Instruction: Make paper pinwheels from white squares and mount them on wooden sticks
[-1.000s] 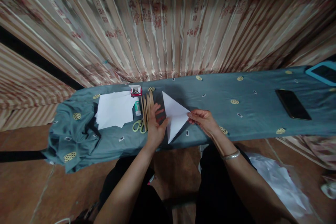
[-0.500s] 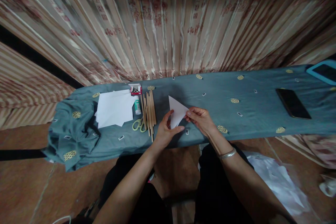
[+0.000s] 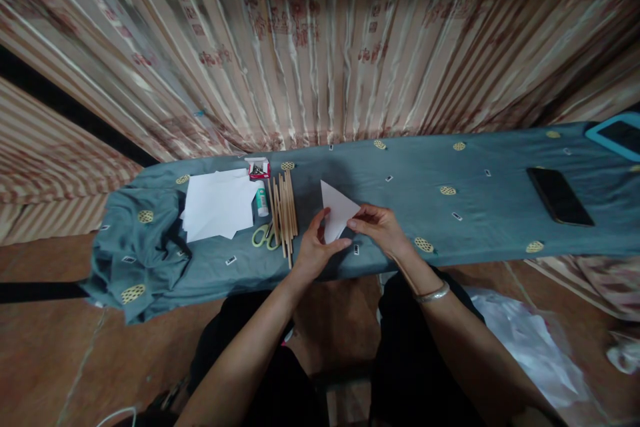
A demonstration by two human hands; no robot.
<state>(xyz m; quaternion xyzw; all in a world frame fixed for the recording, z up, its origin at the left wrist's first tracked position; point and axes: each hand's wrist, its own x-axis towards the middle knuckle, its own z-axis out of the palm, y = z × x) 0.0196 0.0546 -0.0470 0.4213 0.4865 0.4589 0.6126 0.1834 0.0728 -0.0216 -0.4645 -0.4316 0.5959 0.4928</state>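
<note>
And the left hand (image 3: pixel 313 250) has come in: a second ago it stood spread beside the paper (image 3: pixel 339 210), and now it's curled about the near left side, fingers at the left edge, thumb stretched out by the bottom corner, a loose, half-closed hold. The paper itself, a white triangle, has shrunk to a smaller one between the two hands, over the near part of the cloth (image 3: pixel 410 173), its layers just showing along the lower edge; that looks like a fold being brought together. Over to the right hand (image 3: pixel 383 230), pinching the right-hand corner, thumb against fingertips, the thumb a touch lower along the edge than half a second back. Round the rest, from the left: loose white sheets (image 3: pixel 219 203) in an untidy stack, then the scissors (image 3: pixel 261 237), handles out, blades hard to make out by the sticks. The small red box (image 3: pixel 259 173) sits open behind the glue stick (image 3: pixel 262 200), and the sticks (image 3: pixel 285 213) lie in a bunch just beside the left hand, the one thing crowding it on that side. Far right, well apart from the hands, the phone (image 3: pixel 559 195), then a blue-edged tablet (image 3: pixel 620 137).
</note>
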